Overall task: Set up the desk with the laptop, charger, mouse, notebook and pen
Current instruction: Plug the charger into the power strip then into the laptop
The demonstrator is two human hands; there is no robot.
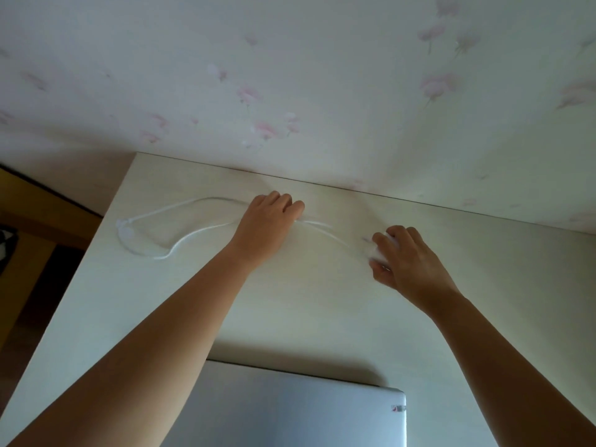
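Your left hand [269, 221] grips the charger cable [180, 243], which loops toward 9 o'clock on the desk [483, 285]. Your right hand [409, 256], at 3 o'clock from it, curls round the white charger block [375, 250]. The closed laptop [290, 411] lies at 6 o'clock.

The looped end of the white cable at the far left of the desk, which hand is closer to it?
Left. The left hand grips the white cable midway, just right of its looped end. The right hand holds the white charger block further right, beyond the left hand.
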